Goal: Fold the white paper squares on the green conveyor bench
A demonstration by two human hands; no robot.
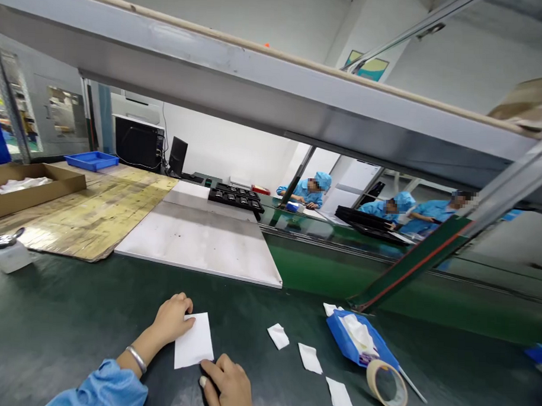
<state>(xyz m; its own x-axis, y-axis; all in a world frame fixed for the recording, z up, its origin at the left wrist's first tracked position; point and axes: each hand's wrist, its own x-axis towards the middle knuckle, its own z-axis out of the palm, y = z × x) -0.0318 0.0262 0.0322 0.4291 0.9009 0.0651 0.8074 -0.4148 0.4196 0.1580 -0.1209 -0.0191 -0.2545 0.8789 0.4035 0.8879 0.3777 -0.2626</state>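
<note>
A flat white sheet (pixel 194 341), either paper or a folded wipe, lies on the dark green tabletop. My left hand (pixel 171 321) is at its upper left edge, thumb on the sheet and fingers curled. At the lower right corner, the index finger of my right hand (pixel 226 386) touches the sheet, with the thumb spread apart below. To the right lie small white pieces (pixel 278 336), loosely in a row. Beyond them a blue tray (pixel 343 339) holds crumpled white material, and a roll of tape (pixel 386 386) stands against it.
A white board (pixel 198 242) carries a black tray of parts (pixel 236 197). On the left are a wooden board (pixel 106 203), a cardboard box (pixel 35 201), a white dispenser bottle (pixel 10 254) and another blue tray (pixel 92 160). A shelf (pixel 257 78) hangs overhead; co-workers (pixel 313 189) sit beyond.
</note>
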